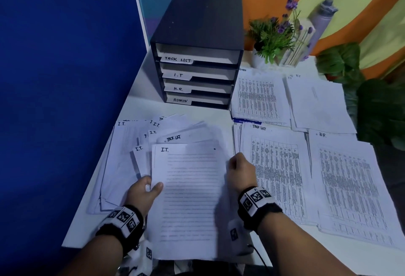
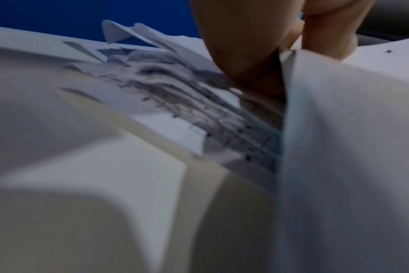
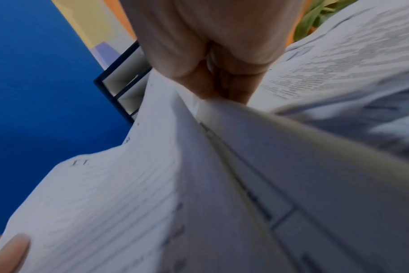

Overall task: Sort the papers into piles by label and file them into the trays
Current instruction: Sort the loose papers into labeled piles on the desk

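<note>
A sheet labelled I.T. (image 1: 188, 192) is held over the unsorted heap (image 1: 175, 131) at the table's front. My left hand (image 1: 146, 188) pinches its left edge, thumb on top; the same thumb (image 3: 9, 251) shows in the right wrist view. My right hand (image 1: 238, 170) grips the sheet's right edge (image 3: 213, 105) with curled fingers. The black tray unit (image 1: 197, 56) stands at the back with slots marked TASK LIST, I.T, H.R. and ADMIN. To the right lie sorted piles: ADMIN (image 1: 258, 96), I.T. (image 1: 317, 104), TASK LIST (image 1: 276, 172) and H.R. (image 1: 350, 188).
A blue partition (image 1: 65, 78) walls the left side. A potted plant with purple flowers (image 1: 276, 36) and a grey bottle (image 1: 322, 21) stand behind the piles. Dark green leaves (image 1: 372, 104) crowd the right edge. Loose I.T. sheets (image 1: 125, 155) fan out on the left.
</note>
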Tool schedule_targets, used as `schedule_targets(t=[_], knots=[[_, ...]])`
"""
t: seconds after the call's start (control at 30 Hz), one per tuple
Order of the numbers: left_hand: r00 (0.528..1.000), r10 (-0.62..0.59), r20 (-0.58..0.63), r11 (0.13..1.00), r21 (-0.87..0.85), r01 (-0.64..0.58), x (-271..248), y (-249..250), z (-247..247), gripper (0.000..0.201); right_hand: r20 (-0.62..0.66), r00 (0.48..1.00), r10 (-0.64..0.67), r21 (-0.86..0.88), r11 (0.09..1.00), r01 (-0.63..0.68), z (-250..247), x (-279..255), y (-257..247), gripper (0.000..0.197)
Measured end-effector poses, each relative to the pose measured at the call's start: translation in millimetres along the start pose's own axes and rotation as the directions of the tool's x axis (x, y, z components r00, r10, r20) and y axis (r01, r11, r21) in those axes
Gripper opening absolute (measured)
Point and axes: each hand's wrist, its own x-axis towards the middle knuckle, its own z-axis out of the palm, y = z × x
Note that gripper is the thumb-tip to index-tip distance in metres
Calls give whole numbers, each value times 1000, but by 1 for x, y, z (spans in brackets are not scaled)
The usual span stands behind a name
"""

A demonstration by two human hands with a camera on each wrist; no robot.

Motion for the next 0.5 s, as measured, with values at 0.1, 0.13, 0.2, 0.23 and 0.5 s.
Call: schedule_targets(t=[0.1, 0.13, 0.2, 0.23, 0.5], knots=[[996, 24, -84, 996, 87, -17, -2, 3, 5, 34, -124, 991, 54, 59, 997, -47, -15, 7, 9, 8], [992, 50, -116, 991, 132, -35, -2, 4, 6, 28, -174, 981, 82, 82, 994, -68, -23, 10, 13, 11], [981, 97, -167, 973, 226, -58, -2, 9, 6, 16, -247, 960, 129, 106, 989, -105, -40, 16, 21, 14], [978, 106, -179, 965, 255, -58, -3, 13, 6, 18, -261, 954, 148, 109, 986, -123, -51, 18, 26, 13], [959, 79, -274, 968, 251, -8, 4, 15, -5, 66, -376, 904, 204, -31, 972, -232, -121, 37, 90, 10]])
